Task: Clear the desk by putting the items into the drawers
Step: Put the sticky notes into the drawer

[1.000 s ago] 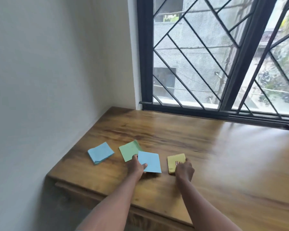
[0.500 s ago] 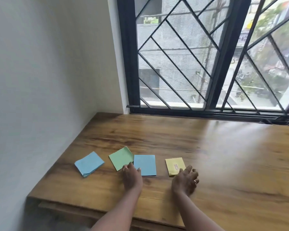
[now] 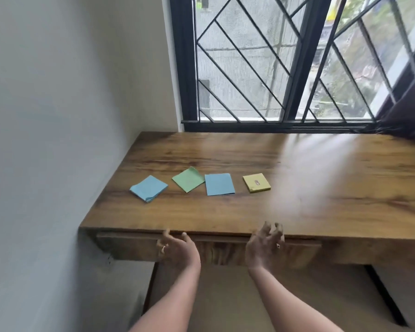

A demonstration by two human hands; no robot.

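At the front edge of the wooden desk (image 3: 321, 188), both hands are before the drawer front (image 3: 225, 251). The left hand (image 3: 175, 248) has loosely curled fingers near the drawer's top edge; I cannot tell if they touch it. The right hand (image 3: 265, 244) has its fingers spread and bent, holding nothing. Further back on the desk lie in a row a blue pad (image 3: 149, 188), a green note (image 3: 188, 179), a blue note (image 3: 219, 184) and a yellow pad (image 3: 256, 182).

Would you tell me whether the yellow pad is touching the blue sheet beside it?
Apart. The head view shows a strip of bare desk between the yellow pad and the blue sheet.
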